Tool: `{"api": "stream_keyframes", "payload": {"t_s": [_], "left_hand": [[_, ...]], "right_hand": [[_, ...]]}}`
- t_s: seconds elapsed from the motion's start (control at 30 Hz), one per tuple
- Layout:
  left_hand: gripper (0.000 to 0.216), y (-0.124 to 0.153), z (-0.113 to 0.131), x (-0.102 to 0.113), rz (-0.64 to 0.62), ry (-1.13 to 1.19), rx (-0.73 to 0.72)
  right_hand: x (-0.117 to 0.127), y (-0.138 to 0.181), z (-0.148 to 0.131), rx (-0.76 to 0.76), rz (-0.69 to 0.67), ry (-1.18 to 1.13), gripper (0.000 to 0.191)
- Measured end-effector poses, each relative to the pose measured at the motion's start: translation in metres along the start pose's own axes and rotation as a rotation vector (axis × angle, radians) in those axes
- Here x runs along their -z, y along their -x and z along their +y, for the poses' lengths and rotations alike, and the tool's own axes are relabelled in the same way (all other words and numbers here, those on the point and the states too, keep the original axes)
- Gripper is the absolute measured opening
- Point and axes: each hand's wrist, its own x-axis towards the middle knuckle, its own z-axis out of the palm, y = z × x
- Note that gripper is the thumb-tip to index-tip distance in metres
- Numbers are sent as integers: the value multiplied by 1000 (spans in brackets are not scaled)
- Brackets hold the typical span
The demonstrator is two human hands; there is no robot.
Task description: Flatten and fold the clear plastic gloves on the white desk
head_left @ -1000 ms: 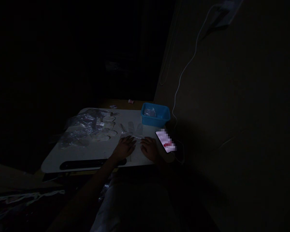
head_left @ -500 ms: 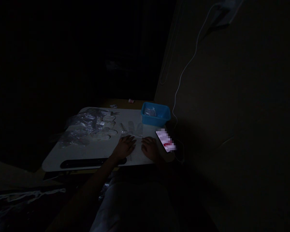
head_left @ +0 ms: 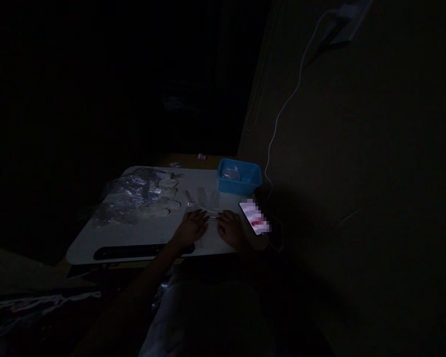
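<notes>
A clear plastic disposable glove lies flat on the white table, its fingers pointing away from me. My left hand rests palm down on the left part of its near portion, fingers stretched forward. Beside it, my right hand lies palm down on the right part, fingers apart and slightly bent. A narrow gap separates the hands. The dim light hides the fine detail of the fingertips.
Crumpled clear plastic and whitish finger-shaped pieces lie at the left. A blue basket holding a clear packet stands at the back right. A lit phone lies right of my hand; a white cable hangs along the wall.
My right fingers have shifted slightly left along the glove's near part. My left hand stays almost where it was.
</notes>
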Motion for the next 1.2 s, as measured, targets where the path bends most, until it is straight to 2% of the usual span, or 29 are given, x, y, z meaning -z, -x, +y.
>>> {"api": "stream_keyframes", "payload": {"t_s": [0.2,0.37,0.87,1.07,1.2], "left_hand": [[38,0,2,2,-1,23,15],[42,-1,1,1,1,45,20],[37,1,-1,-1,24,5,19],[38,1,-1,1,24,3,12],[38,0,0,2,28,16,13]], "right_hand": [[-2,0,1,-12,7,-13,30],[-1,0,0,34,-3,-14,36],[-3,0,2,-20,83,-21,21],[-2,0,1,30,2,-6,32],[-4,0,2,6,-16,0,31]]}}
